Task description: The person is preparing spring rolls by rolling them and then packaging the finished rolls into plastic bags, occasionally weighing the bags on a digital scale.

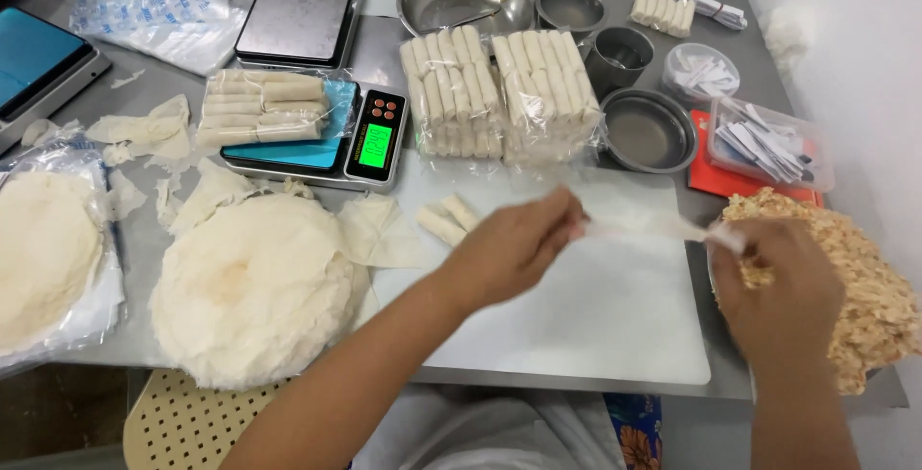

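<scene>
My left hand [514, 244] and my right hand [773, 288] hold a thin pale wrapper sheet [648, 227] stretched between them above a white cutting board [576, 326]. My right hand hovers at the edge of a heap of orange-flecked shredded filling [869, 288]. Two finished rolls [448, 218] lie on the board near my left hand. A round stack of wrapper sheets [252, 288] sits to the left of the board.
A scale with a green display [370, 144] carries a bag of rolls [261, 105]. Two bagged bundles of rolls [499, 91] stand behind the board. Metal bowls [648, 129], a second scale [298, 21], containers of paper slips [768, 139] and another wrapper stack [38, 259] surround them.
</scene>
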